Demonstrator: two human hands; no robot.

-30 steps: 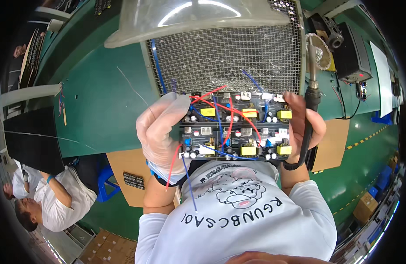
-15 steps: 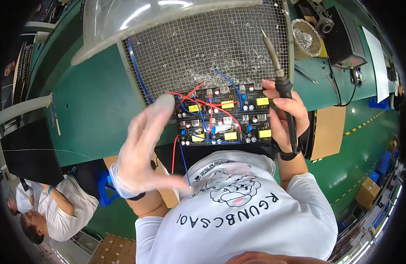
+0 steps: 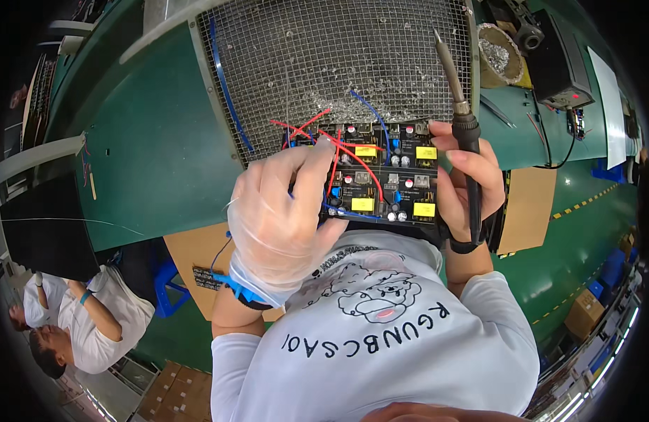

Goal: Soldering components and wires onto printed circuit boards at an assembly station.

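A black circuit board panel (image 3: 377, 186) with yellow blocks and white capacitors lies between my hands, over the near edge of a wire-mesh tray. Loose red wires (image 3: 363, 163) and blue wires (image 3: 379, 119) stick out from it. My left hand (image 3: 285, 204), in a clear glove, is closed over the panel's left end; its thumb is at the lower edge and its fingertips reach the red wires. In my right hand (image 3: 475, 176) is a soldering iron (image 3: 467, 141), tip pointing up and away, while the fingers also touch the panel's right edge.
The mesh tray (image 3: 268, 63) holds solder scraps and a blue strip. To its right are a tub of bright scraps (image 3: 497, 60), tweezers (image 3: 497, 110) and a black box unit (image 3: 560, 63). Cardboard (image 3: 532, 211) lies right. Other people (image 3: 103, 316) sit at the left.
My left hand has moved right from beside the panel onto its left end, covering boards there. The clear shield over the tray has shifted mostly out of view. My right hand still holds the soldering iron.
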